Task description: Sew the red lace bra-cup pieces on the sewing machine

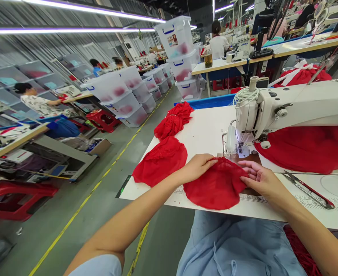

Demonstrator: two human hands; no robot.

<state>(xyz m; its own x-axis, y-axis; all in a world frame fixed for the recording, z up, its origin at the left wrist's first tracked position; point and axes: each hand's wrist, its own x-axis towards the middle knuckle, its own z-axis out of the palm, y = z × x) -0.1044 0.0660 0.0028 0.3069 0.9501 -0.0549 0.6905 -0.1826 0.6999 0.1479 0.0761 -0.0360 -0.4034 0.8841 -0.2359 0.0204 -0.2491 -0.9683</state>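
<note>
The fingers of my left hand pinch the top left edge of the red cloth, the thumb pressed over it. The fingers of my right hand are loosely curled at its top right edge, the thumb against it; I cannot tell whether they grip it. The cloth spreads between my hands and toward me, lying over the ruler marks near the front edge of the bench. Just beyond it is the sewing machine, its foot near the cloth's top edge. A second red piece lies beside my left forearm, with a gathered red bundle behind it. To the right of my right hand lie the snips, and a larger red fabric lies under the machine's arm. Farther off stand stacked clear bins.
</note>
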